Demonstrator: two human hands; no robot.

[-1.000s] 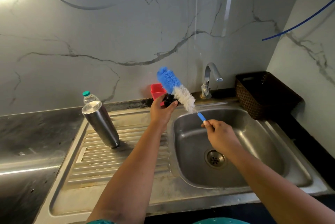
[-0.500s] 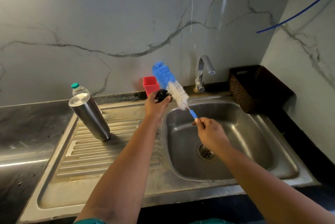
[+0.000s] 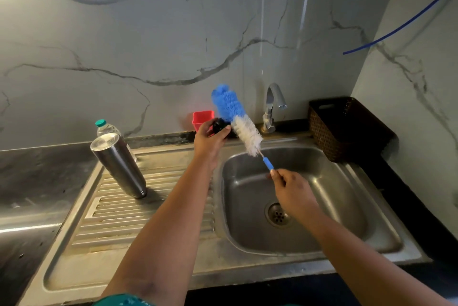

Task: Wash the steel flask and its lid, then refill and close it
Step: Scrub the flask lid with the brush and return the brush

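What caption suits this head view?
Left hand holds the black lid while right hand scrubs it with a bottle brush; flask drains.

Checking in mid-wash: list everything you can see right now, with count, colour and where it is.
steel flask: 1, steel, inverted and tilted on the drainboard, left of the basin
lid: 1, black, held above the sink's back rim
bottle brush: 1, blue and white bristles, blue handle, held over the basin, bristles beside the lid
plastic bottle: 1, clear with green cap, behind the flask
cup: 1, red, by the wall behind the lid
tap: 1, chrome, behind the basin
basket: 1, dark brown, right of the tap
sink: 1, steel, basin with a drain
left hand: 1, holds the lid
right hand: 1, grips the brush handle
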